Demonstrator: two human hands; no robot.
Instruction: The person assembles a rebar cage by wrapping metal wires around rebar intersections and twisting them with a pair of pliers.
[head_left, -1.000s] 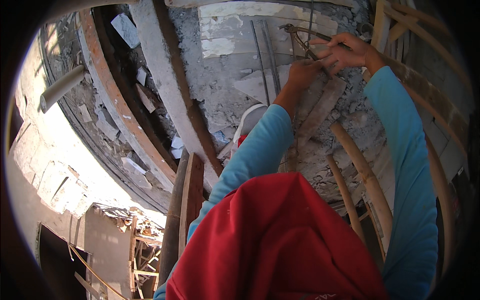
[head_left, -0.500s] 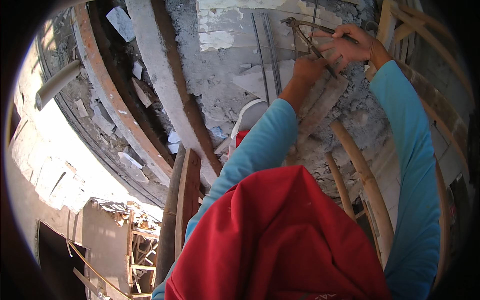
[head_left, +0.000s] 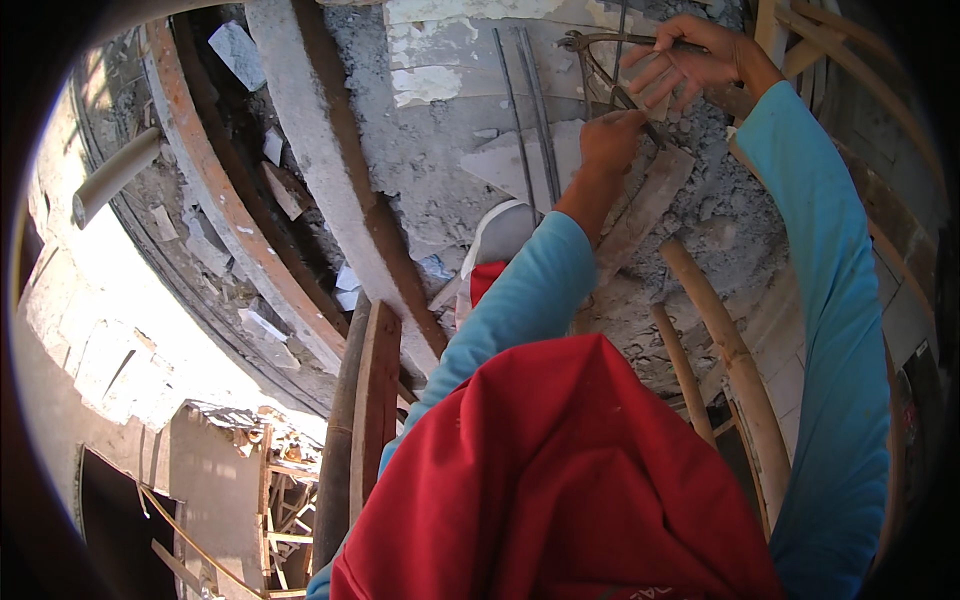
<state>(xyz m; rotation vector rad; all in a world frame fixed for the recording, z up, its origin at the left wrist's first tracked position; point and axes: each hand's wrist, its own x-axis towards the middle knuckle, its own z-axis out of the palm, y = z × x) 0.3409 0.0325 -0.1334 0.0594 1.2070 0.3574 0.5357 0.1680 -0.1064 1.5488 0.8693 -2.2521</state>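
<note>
Right hand (head_left: 700,58) has come up a little since half a second ago; from my side I see its fingers spread apart, with the thumb against the upper handle of the pincers (head_left: 590,41). Left hand (head_left: 612,140), below and to the left of it, remains closed around the lower handle, at nearly the same place as before. So the two handles now stand wider from each other. The head of the pincers is above the left hand and to the left of the right fingertips. One thin rod (head_left: 623,15) passes just beside these fingertips. To the left of the left hand are dark metal bars (head_left: 544,130), and lower, a greyish shoe (head_left: 503,238).
</note>
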